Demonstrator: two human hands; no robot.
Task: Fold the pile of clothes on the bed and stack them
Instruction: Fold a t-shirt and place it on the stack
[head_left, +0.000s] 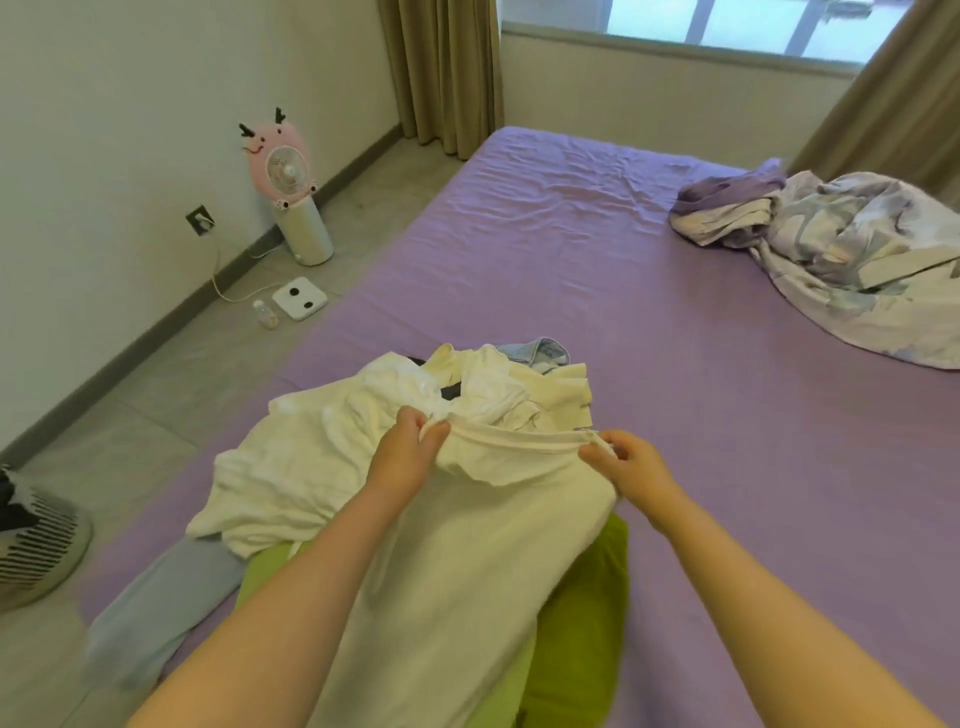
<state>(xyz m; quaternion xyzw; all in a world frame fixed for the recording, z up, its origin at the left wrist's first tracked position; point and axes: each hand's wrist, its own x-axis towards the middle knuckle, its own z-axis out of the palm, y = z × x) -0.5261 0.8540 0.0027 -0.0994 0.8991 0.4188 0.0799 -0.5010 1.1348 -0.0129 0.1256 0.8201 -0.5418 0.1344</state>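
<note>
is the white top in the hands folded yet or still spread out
Not folded: the white top hangs loose, its edge stretched between the left hand and right hand.

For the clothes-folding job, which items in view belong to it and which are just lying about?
Job: cream garment pinched by left hand and right hand; green garment; grey-blue trousers; denim piece.

Lying about: bunched quilt; pink fan; white scale.

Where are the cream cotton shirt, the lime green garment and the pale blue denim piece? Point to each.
cream cotton shirt (467, 545), head view, on its flat body panel.
lime green garment (582, 623), head view, right-hand fold.
pale blue denim piece (540, 353), head view, exposed top edge.
</note>
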